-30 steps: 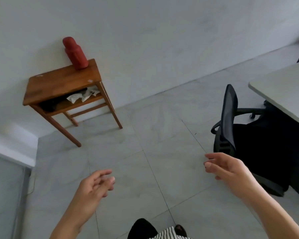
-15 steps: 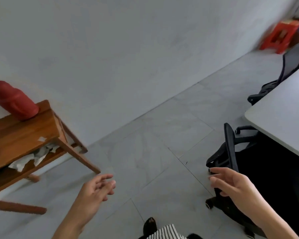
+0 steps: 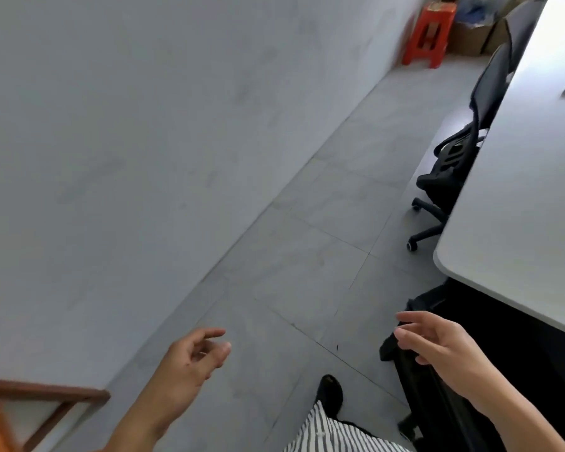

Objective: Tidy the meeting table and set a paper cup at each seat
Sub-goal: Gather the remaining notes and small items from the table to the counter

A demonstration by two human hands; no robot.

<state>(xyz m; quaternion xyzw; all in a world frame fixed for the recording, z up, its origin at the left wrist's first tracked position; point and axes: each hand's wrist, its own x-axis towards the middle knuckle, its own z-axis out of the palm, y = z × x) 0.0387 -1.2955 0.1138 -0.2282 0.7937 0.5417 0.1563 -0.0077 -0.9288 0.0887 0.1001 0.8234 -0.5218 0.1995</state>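
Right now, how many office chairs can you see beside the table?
3. One chair is under the table's near end by the right hand, one at the middle of the long side, one further back. Others may be hidden.

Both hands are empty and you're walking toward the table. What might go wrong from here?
1. The nearest chair sits right beside the right hand and close to the foot; a knock or trip looks possible.
2. A second chair's wheeled base juts into the aisle along the table.
3. Neither hand, including the left hand, holds anything, and no cups show, so seats may go unset.
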